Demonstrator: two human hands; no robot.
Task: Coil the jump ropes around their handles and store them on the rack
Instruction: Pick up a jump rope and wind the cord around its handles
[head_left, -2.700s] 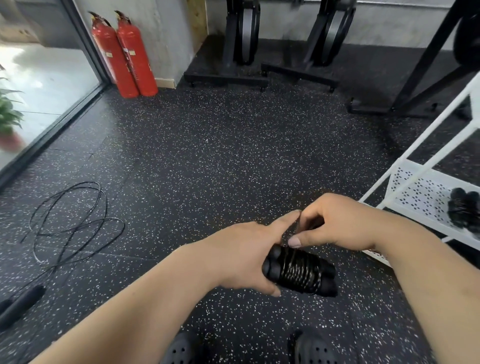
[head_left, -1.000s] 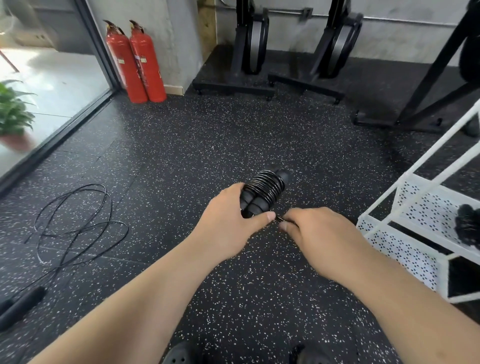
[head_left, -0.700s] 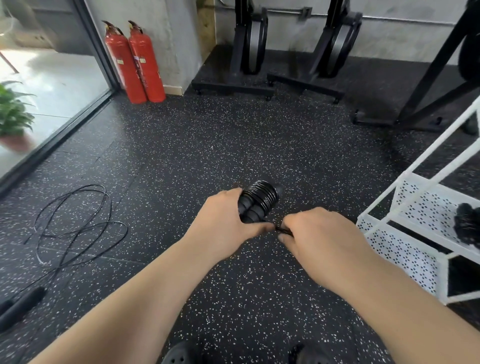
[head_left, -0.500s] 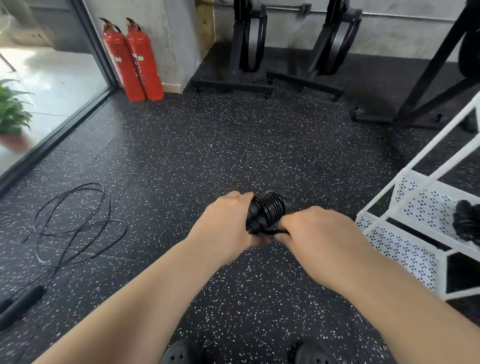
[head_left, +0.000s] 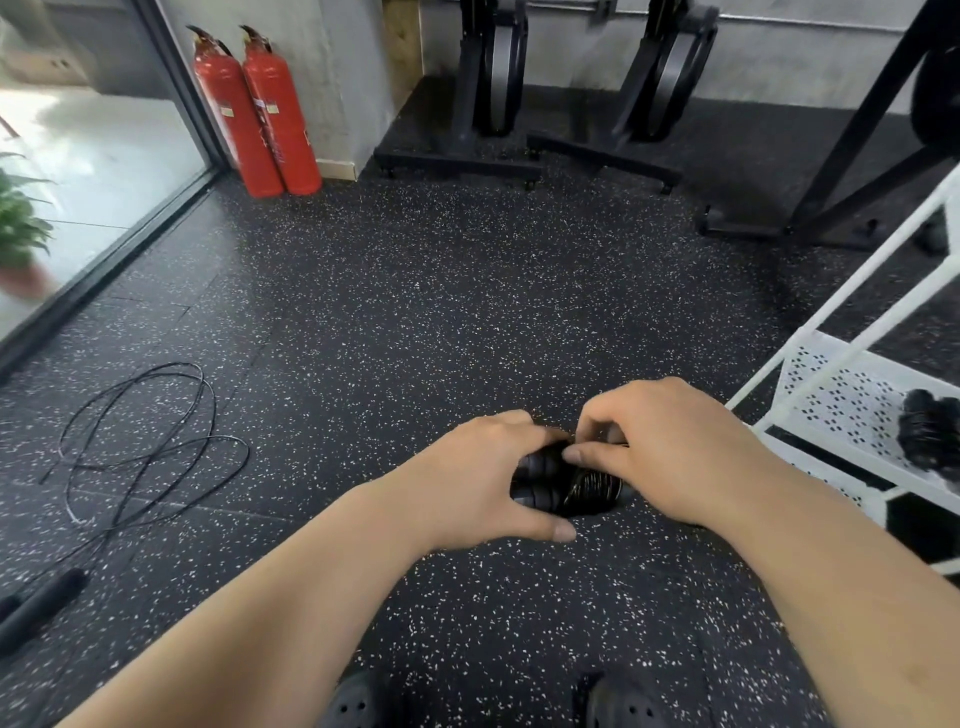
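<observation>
A black jump rope coiled around its two handles sits between my hands in front of me. My left hand grips the handle ends from the left. My right hand covers the coil's right side, its fingertips pinching the rope on top. A second, uncoiled black jump rope lies in loose loops on the floor at the left, one handle near the left edge. The white rack stands at the right, with another coiled rope bundle on its perforated shelf.
Two red fire extinguishers stand by the wall at the back left, next to a glass door. Black gym machine bases line the back wall. A potted plant is outside at the left. My dark shoes show at the bottom.
The coiled bundle has turned from pointing away to lying sideways, lower and to the right. My right hand moved from pulling the rope end beside the coil to pressing on top of it.
</observation>
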